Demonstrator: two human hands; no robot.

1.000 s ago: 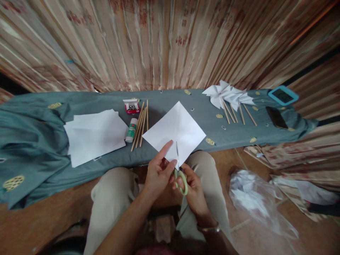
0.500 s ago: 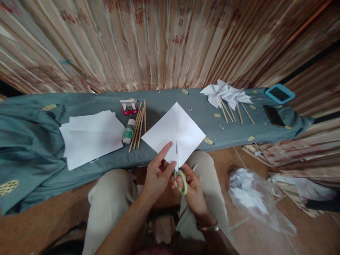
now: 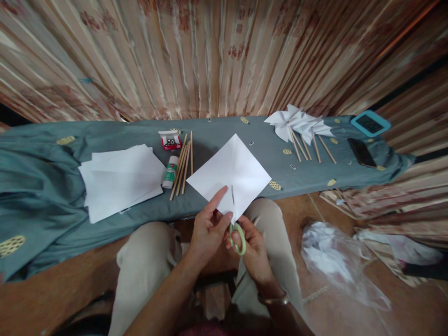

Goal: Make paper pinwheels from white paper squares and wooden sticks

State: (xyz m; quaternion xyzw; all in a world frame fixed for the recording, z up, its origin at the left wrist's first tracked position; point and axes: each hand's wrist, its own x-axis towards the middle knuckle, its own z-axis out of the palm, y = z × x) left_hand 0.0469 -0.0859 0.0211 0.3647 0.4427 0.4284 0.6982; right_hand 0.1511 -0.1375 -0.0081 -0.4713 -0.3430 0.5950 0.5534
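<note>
A square white sheet of paper point(image 3: 233, 163) is held cornerwise over the near edge of the covered table, with a faint crease up its middle. My left hand point(image 3: 210, 228) grips its lower left side, thumb and index finger on top of the paper. In my right hand point(image 3: 252, 247) is a pair of scissors point(image 3: 241, 240) with pale green handles, fingers closed round the loops. The blades lie in a slit that runs from the near corner toward the middle of the sheet; how far apart they are is hard to see.
Left on the table point(image 3: 224, 125) lie stacked paper point(image 3: 122, 179), a glue stick point(image 3: 170, 171), wooden sticks point(image 3: 182, 165) and a red box of small metal pieces point(image 3: 171, 141). Paper pinwheels point(image 3: 297, 122), a phone point(image 3: 361, 152) and a blue-framed device point(image 3: 370, 123) are right. A plastic bag of paper scraps point(image 3: 329, 254) sits on the floor.
Hardly anything differs. Both hands, the paper and the scissors keep nearly the same position, while the view shifts very slightly.
</note>
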